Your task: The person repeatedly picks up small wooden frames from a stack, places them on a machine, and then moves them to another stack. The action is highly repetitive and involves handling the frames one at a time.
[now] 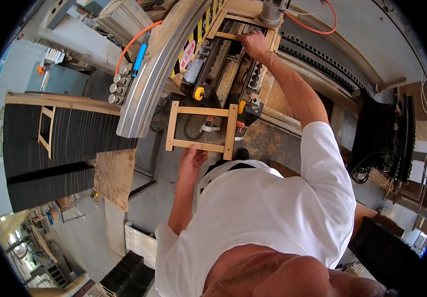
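My left hand (pixel 189 162) pinches the lower rail of a light wooden frame (pixel 172 123). That frame is open in the middle, with two rails set between two longer side pieces, and hangs in front of my body, off the near end of the machine. My right hand (pixel 254 44) reaches far forward, its fingers closed on the near rail of a second wooden frame (pixel 227 36). This second frame lies on the machine's bed, beside a metal cylinder (pixel 271 12); part of it is hidden behind my hand.
Left of the machine runs a curved metal beam (pixel 146 84) with a blue air gun (pixel 140 60) and an orange hose. Further left, another wooden frame (pixel 46 131) lies on dark stacked panels (pixel 75 128). Yellow knobs (pixel 199 93) stick out on the machine. Black cable chain lies right.
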Demonstrator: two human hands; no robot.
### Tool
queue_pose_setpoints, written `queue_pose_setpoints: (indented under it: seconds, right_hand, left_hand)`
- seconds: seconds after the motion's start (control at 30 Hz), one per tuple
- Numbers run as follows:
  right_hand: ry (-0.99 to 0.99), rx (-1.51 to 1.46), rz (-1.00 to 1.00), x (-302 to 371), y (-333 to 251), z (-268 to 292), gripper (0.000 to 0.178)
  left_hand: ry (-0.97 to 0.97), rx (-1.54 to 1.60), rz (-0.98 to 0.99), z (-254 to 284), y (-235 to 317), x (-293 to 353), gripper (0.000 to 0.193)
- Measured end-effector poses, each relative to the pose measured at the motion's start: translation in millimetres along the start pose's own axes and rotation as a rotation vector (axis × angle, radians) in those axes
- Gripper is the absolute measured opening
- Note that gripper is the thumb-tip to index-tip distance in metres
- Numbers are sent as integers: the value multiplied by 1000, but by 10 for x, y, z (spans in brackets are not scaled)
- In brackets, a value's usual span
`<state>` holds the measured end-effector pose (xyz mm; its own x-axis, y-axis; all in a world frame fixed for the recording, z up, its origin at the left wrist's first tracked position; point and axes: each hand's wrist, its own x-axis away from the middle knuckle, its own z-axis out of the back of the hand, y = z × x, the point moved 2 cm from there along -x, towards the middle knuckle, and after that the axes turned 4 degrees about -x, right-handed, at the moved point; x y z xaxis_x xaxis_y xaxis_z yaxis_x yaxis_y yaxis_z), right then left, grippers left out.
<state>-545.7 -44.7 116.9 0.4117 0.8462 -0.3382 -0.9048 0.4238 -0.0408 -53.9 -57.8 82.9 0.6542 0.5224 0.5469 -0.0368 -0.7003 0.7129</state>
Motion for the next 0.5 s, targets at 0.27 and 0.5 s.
queue_pose_setpoints:
  seconds: [0.27,0.5]
  right_hand:
    - [44,117,73,-9,-1,62,39]
    - [108,69,87,28,28,113,31]
  left_hand:
    - [201,44,-49,290,-276,184,20]
    - [404,57,-44,570,-537,222,29]
